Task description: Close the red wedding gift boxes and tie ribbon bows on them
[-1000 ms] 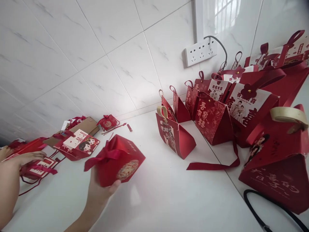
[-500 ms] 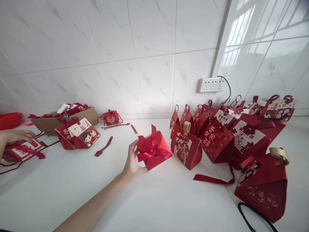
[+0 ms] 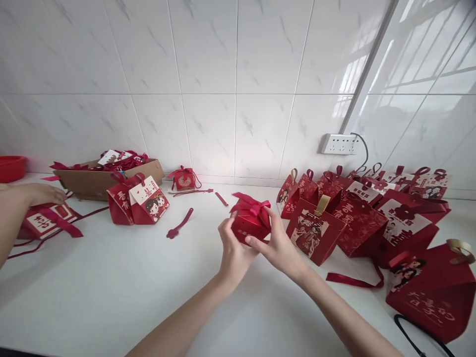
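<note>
A small red gift box [image 3: 250,224] with a red ribbon bow on top is held just above the white table, near the middle of the view. My left hand [image 3: 233,253] grips its left side from below. My right hand [image 3: 279,244] is closed on its right side, the thumb across the front and the fingers by the bow. To the right stands a red box with a gold loop and a printed figure [image 3: 314,232]. A loose dark red strap [image 3: 180,224] lies left of my hands.
Several red gift boxes [image 3: 359,225] crowd the right side. At left are two joined-looking boxes [image 3: 136,206], a cardboard tray of ribbons [image 3: 84,184] and another person's hand [image 3: 40,194] on a red box. A black cord [image 3: 412,337] lies front right.
My right hand has come into view and taken hold of the box. The box has turned so its front side shows. The view has shifted left.
</note>
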A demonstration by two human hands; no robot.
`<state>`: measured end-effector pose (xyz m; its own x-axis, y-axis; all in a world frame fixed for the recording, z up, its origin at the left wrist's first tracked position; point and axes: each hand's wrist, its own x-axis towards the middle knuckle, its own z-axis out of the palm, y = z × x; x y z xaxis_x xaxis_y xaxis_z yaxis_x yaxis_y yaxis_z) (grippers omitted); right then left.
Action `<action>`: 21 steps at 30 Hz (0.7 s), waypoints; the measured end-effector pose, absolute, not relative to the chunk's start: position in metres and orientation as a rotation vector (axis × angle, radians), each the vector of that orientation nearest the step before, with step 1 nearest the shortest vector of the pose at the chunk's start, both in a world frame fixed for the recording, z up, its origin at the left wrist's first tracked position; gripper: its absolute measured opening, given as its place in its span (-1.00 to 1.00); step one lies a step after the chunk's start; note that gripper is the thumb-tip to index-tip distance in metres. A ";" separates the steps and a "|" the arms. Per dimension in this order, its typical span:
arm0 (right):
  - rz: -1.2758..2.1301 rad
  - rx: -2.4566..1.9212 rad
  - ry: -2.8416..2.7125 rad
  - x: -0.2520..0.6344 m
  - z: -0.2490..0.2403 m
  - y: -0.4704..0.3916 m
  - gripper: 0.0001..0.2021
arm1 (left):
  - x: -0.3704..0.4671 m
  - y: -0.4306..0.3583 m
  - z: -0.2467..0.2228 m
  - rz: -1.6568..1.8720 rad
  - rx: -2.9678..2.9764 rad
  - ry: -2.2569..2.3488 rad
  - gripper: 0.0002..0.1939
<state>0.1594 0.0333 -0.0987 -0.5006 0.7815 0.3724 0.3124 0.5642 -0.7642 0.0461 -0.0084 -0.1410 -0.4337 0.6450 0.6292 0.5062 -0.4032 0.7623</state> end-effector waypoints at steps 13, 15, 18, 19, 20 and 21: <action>0.561 -0.764 -2.092 0.207 -0.135 0.094 -0.44 | 0.011 0.002 -0.134 1.712 1.279 1.485 -0.87; 0.661 -0.677 -2.171 0.207 -0.132 0.090 -0.49 | -0.002 0.010 -0.130 1.820 1.005 1.510 -0.88; 0.985 -0.506 -2.236 0.203 -0.132 0.081 -0.44 | -0.011 0.017 -0.128 1.778 0.936 1.392 -0.72; 1.089 -0.478 -2.242 0.201 -0.133 0.079 -0.39 | -0.010 0.017 -0.128 1.713 0.929 1.314 -0.65; 1.157 -0.496 -2.234 0.199 -0.134 0.077 -0.33 | -0.008 0.017 -0.128 1.642 0.921 1.230 -0.59; 1.175 -0.572 -2.206 0.198 -0.136 0.077 -0.27 | -0.005 0.016 -0.129 1.575 0.910 1.151 -0.56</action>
<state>0.1978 0.0768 -0.1364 -0.7463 0.6030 0.2820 0.1021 0.5223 -0.8466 -0.0047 0.0162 -0.1288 -0.2731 0.9614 0.0328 -0.2607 -0.1068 0.9595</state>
